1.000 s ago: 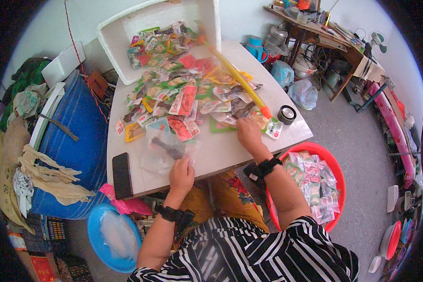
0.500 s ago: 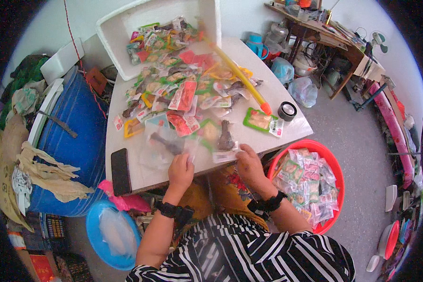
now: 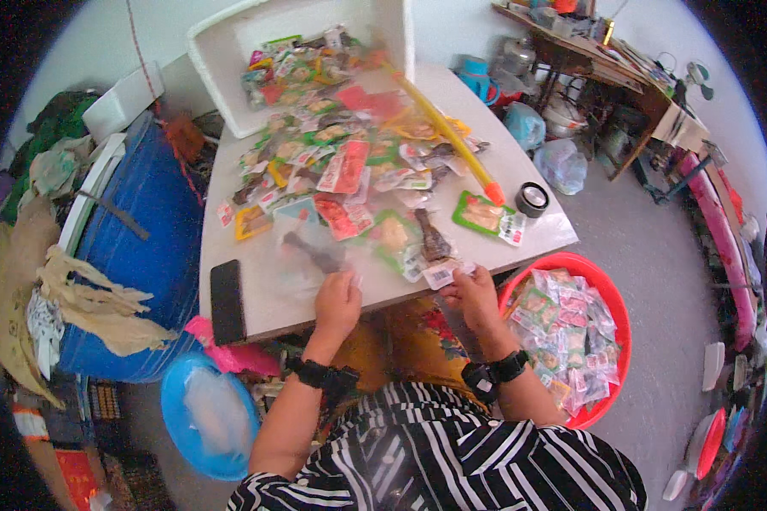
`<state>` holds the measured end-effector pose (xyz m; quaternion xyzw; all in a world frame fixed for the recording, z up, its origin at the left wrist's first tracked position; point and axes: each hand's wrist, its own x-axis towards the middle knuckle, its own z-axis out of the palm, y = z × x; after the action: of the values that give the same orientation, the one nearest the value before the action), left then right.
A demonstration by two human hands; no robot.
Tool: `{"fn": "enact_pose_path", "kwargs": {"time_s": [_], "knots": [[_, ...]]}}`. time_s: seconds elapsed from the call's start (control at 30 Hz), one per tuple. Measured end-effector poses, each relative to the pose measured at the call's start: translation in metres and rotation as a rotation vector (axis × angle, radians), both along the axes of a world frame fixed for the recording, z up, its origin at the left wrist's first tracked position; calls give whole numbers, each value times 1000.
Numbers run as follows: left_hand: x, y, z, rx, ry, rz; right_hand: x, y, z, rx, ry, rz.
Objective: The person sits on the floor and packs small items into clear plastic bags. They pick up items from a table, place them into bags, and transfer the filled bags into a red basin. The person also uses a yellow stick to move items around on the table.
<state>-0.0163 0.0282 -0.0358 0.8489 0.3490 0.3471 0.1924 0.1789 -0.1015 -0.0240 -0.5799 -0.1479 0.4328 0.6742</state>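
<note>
Near the table's front edge, my left hand (image 3: 338,300) is closed on the rim of a clear plastic bag (image 3: 291,285). A dark drumstick (image 3: 314,254) shows through the bag; I cannot tell whether it lies inside or beneath. My right hand (image 3: 474,298) pinches the lower corner of a clear vacuum packet (image 3: 441,271) holding a dark drumstick (image 3: 433,242). Just beyond the hands lie a pale packet with green edges (image 3: 394,234) and a red packet (image 3: 343,216). Many more mixed snack packets (image 3: 315,157) spread back over the table.
A tipped white foam box (image 3: 222,94) holds packets at the back. A yellow tube (image 3: 447,132), round black-rimmed container (image 3: 532,199), green packet (image 3: 477,213) and phone (image 3: 227,300) lie on the table (image 3: 528,243). Below stand a red basin (image 3: 624,341) of packets and a blue basin (image 3: 172,417).
The whole view has shifted slightly. My right hand has moved a little to the right with the drumstick packet, while my left hand stays at the bag's rim.
</note>
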Motion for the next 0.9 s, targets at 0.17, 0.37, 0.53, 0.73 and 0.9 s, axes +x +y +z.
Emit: {"fn": "enact_pose_path", "kwargs": {"time_s": [0.17,0.37,0.53,0.73,0.9], "knots": [[-5,-3,2,11,-44,-6,3,13,2,6,32,-40],[-5,-3,0,-26,-125,-17,6,2,-14,227,138,-215],[-6,1,7,-61,-169,-46,9,-21,-6,338,146,-155],[-1,0,20,-81,-218,6,9,-31,11,318,121,-164],[3,-3,30,-62,-204,28,-7,-29,34,379,228,-57]]}}
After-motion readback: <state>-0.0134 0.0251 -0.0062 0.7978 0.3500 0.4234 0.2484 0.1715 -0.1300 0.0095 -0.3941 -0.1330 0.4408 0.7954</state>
